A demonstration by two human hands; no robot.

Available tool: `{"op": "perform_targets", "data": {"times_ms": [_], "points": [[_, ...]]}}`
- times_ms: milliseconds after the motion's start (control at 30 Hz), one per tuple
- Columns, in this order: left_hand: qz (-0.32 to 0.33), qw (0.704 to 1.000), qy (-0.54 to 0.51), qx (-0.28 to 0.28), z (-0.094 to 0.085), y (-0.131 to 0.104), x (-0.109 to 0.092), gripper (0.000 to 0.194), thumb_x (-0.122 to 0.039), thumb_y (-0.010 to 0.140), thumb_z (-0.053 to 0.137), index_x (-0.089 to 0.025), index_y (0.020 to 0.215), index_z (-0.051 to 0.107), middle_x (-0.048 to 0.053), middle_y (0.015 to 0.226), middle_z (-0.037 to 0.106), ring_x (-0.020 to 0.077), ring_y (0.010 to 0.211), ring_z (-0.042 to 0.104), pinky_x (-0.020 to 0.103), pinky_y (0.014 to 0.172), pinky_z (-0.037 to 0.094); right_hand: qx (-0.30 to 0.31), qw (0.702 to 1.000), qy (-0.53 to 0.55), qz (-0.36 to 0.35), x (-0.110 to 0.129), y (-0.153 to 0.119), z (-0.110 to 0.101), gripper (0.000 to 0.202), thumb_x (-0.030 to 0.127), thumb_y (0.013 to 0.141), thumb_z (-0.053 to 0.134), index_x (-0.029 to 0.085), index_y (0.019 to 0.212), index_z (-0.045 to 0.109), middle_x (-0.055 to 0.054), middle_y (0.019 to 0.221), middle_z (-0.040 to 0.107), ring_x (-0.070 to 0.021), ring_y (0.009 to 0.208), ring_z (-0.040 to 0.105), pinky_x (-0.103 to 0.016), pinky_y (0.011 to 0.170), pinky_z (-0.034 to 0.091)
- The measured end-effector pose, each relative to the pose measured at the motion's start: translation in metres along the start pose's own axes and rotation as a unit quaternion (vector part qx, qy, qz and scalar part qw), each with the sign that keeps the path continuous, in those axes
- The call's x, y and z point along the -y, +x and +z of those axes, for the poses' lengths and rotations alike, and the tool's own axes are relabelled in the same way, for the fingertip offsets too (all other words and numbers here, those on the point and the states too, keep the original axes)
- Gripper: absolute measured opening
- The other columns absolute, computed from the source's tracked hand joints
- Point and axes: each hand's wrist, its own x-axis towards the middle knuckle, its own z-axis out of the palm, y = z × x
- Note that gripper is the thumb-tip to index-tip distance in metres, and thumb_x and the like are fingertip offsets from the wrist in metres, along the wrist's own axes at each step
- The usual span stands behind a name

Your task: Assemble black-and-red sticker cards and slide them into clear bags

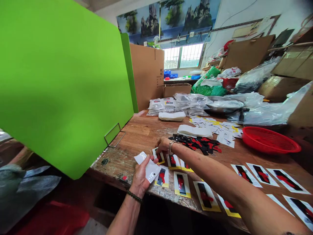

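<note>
My left hand (141, 173) is closed round white plastic bags (152, 170), held over the table's front edge. My right hand (163, 144) reaches across to a white-and-yellow card (161, 159) bearing a black and red piece, its fingers pinched down on it. The tips are partly hidden. Similar cards lie in rows nearby, among them one card (182, 185) with a black strip in front and one card (171, 162) just right of my fingers. Beyond my right wrist spreads a pile of loose black and red pieces (195, 142).
A tall green board (66, 81) borders the left side, with a wire stand (114, 137) at its foot. Stacked clear packets (181, 103), white paper strips (195, 130), loose printed cards (226, 137) and a red basket (271, 143) lie farther back. Another person's arm (23, 156) shows far left.
</note>
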Motion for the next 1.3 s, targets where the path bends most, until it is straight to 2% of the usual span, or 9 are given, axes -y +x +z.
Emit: {"op": "perform_targets", "data": {"times_ms": [67, 167, 233, 300, 367, 600, 933, 1167, 1300], "points": [[0.012, 0.999, -0.046, 0.018, -0.001, -0.001, -0.007, 0.007, -0.014, 0.086, 0.062, -0.010, 0.080, 0.061, 0.008, 0.071, 0.071, 0.0185, 0.065, 0.071, 0.033, 0.068, 0.061, 0.040, 0.997, 0.069, 0.023, 0.004, 0.021, 0.000, 0.017, 0.019, 0.064, 0.077, 0.015, 0.059, 0.062, -0.004, 0.062, 0.067, -0.0199, 0.071, 0.066, -0.027, 0.064, 0.051], [0.023, 0.993, -0.109, 0.041, 0.002, -0.004, -0.017, 0.015, -0.017, 0.090, 0.057, -0.012, 0.076, 0.059, 0.006, 0.069, 0.068, 0.0170, 0.065, 0.069, 0.033, 0.072, 0.060, 0.081, 0.978, 0.190, 0.040, -0.007, 0.015, -0.008, 0.018, 0.019, 0.064, 0.077, 0.016, 0.067, 0.059, -0.003, 0.064, 0.066, -0.0161, 0.065, 0.065, -0.028, 0.064, 0.053], [0.028, 0.991, -0.130, 0.034, 0.007, -0.007, -0.018, 0.021, -0.019, 0.092, 0.053, -0.013, 0.073, 0.058, 0.006, 0.069, 0.067, 0.0159, 0.064, 0.068, 0.032, 0.071, 0.060, 0.101, 0.936, 0.334, 0.052, -0.019, -0.008, -0.011, 0.026, 0.021, 0.060, 0.081, 0.016, 0.073, 0.060, -0.001, 0.065, 0.066, -0.0142, 0.062, 0.064, -0.028, 0.064, 0.054], [0.028, 0.989, -0.139, 0.029, 0.013, -0.011, -0.015, 0.023, -0.021, 0.094, 0.051, -0.014, 0.073, 0.057, 0.005, 0.070, 0.067, 0.0152, 0.063, 0.067, 0.030, 0.069, 0.059, 0.123, 0.872, 0.468, 0.069, -0.030, -0.036, -0.008, 0.034, 0.024, 0.053, 0.087, 0.015, 0.074, 0.061, 0.000, 0.065, 0.066, -0.0136, 0.060, 0.063, -0.029, 0.063, 0.053], [0.034, 0.989, -0.137, 0.035, 0.018, -0.016, -0.009, 0.023, -0.023, 0.094, 0.052, -0.015, 0.074, 0.058, 0.005, 0.070, 0.067, 0.0149, 0.062, 0.066, 0.029, 0.065, 0.058, 0.134, 0.835, 0.528, 0.082, -0.037, -0.062, 0.001, 0.037, 0.027, 0.049, 0.090, 0.015, 0.071, 0.063, 0.000, 0.064, 0.067, -0.0130, 0.058, 0.063, -0.027, 0.062, 0.052], [0.073, 0.988, -0.130, 0.036, 0.032, -0.034, 0.012, 0.020, -0.023, 0.094, 0.053, -0.015, 0.077, 0.059, 0.003, 0.073, 0.067, 0.0126, 0.060, 0.063, 0.025, 0.062, 0.053, 0.033, 0.786, 0.603, 0.134, -0.042, -0.110, 0.029, 0.035, 0.028, 0.050, 0.092, 0.012, 0.071, 0.069, -0.003, 0.069, 0.071, -0.0109, 0.061, 0.065, -0.020, 0.059, 0.052], [0.150, 0.981, -0.117, 0.035, 0.046, -0.055, 0.030, 0.011, -0.022, 0.091, 0.057, -0.016, 0.085, 0.062, 0.003, 0.081, 0.069, 0.0139, 0.071, 0.067, 0.031, 0.079, 0.055, -0.121, 0.716, 0.678, 0.119, -0.040, -0.120, 0.052, 0.040, 0.028, 0.042, 0.094, 0.014, 0.066, 0.066, -0.002, 0.068, 0.068, -0.0111, 0.061, 0.064, -0.019, 0.059, 0.055], [0.215, 0.973, -0.079, 0.042, 0.047, -0.055, 0.033, 0.012, -0.028, 0.086, 0.064, -0.016, 0.088, 0.066, 0.003, 0.082, 0.071, 0.0144, 0.074, 0.068, 0.029, 0.079, 0.054, -0.159, 0.671, 0.716, 0.111, -0.034, -0.116, 0.074, 0.041, 0.029, 0.043, 0.095, 0.015, 0.065, 0.063, 0.001, 0.068, 0.064, -0.0087, 0.062, 0.062, -0.016, 0.058, 0.054], [0.227, 0.968, -0.087, 0.055, 0.045, -0.051, 0.029, 0.014, -0.030, 0.085, 0.065, -0.016, 0.087, 0.066, 0.003, 0.082, 0.071, 0.0139, 0.075, 0.068, 0.029, 0.079, 0.054, -0.132, 0.684, 0.708, 0.112, -0.029, -0.119, 0.076, 0.040, 0.031, 0.045, 0.094, 0.015, 0.066, 0.064, 0.001, 0.070, 0.064, -0.0092, 0.065, 0.062, -0.016, 0.059, 0.056]]}}
